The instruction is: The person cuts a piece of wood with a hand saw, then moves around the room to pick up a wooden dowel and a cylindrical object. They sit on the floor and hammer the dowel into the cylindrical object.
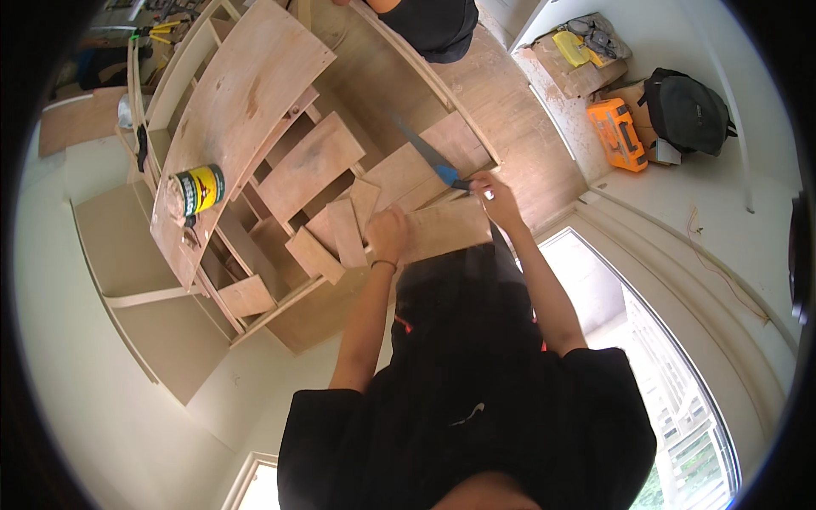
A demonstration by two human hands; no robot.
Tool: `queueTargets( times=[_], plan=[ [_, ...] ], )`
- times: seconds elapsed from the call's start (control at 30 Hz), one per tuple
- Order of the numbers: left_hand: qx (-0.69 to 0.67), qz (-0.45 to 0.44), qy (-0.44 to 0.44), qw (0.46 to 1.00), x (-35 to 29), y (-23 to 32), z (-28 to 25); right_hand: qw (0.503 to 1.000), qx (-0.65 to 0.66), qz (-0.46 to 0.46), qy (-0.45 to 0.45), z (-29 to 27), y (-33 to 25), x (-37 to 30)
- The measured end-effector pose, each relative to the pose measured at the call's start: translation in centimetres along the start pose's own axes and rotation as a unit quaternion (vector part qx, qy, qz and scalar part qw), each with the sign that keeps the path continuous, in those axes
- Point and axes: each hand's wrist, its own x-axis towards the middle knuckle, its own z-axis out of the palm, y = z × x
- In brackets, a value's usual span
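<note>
Wooden frame (472, 129) ahead of both hands: partly covered, gaps left open. Board (450, 225) under left hand (388, 234), half curled; grip unclear. Saw (448, 173) just beyond right hand (495, 201), fingers bunched; cannot tell what they hold.

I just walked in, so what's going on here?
The person's left hand rests on a wooden board in front of them. The right hand is at the board's right end, beside a long-bladed tool; whether it grips the handle is unclear. Loose wood pieces lie to the left, and a tin sits on a large panel.
</note>
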Motion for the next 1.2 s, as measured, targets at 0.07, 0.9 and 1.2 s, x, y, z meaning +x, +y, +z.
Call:
queueTargets(
  times=[0.07,0.9,1.2],
  plan=[
    [-0.001,-0.091,-0.023,0.996,0.8,-2.4,1.0,0.984,-0.049,0.1,0.141,1.1,3.8,3.2],
    [0.091,0.182,-0.082,0.976,6.1,-6.8,15.4,0.932,-0.248,0.229,0.134,5.9,18.7,-15.8],
    [0.073,0.199,0.069,0.975,17.6,9.4,28.9,0.895,0.046,0.28,0.344,3.8,16.6,-12.8]
  ],
)
